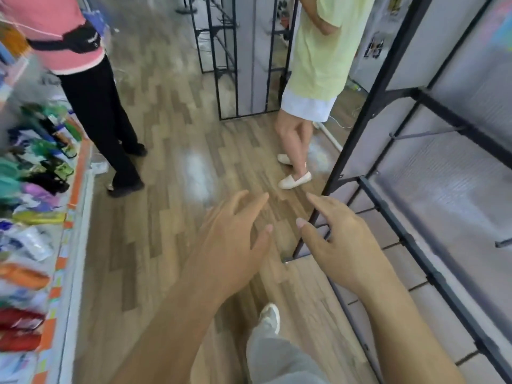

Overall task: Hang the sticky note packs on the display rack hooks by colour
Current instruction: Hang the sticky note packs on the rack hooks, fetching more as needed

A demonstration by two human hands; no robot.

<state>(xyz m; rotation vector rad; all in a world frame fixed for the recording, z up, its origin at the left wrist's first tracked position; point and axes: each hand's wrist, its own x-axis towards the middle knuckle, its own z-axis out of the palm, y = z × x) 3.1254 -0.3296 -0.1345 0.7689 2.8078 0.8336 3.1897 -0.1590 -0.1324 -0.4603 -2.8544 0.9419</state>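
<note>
My left hand (232, 239) and my right hand (340, 245) are stretched out side by side over the wooden floor, fingers loose and spread, holding nothing. A black display rack (388, 189) with pale panels rises at the right, its near post just beyond my right hand; a bare hook (426, 133) sticks out of it. No sticky note pack shows clearly; blurred colourful packets (33, 195) lie on a shelf at the left.
A person in a pink top and black trousers (110, 115) stands by the left shelf. Another in a pale yellow dress (313, 73) stands ahead near a second black rack (235, 56). Wooden floor (166, 189) lies between them.
</note>
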